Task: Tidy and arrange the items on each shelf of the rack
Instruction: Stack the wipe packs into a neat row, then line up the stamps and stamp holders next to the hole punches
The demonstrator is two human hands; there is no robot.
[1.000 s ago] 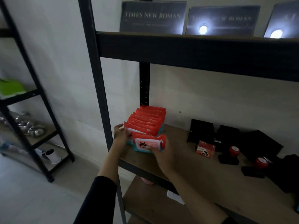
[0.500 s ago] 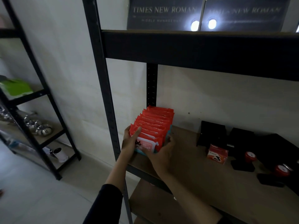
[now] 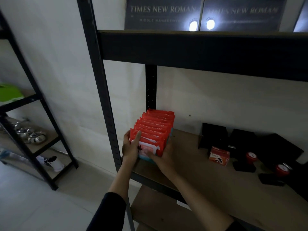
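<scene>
Two hands, left hand (image 3: 131, 147) and right hand (image 3: 164, 157), clamp fingers round upright red packets (image 3: 155, 130) on the shelf (image 3: 208, 177); signs (image 3: 160, 13) read "TIMES NEW ROMAN".

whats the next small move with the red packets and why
Probably press the front packet back flush against the row of red packets. Both hands, left hand and right hand, already bracket it, and it leans slightly forward at the shelf edge.
</scene>
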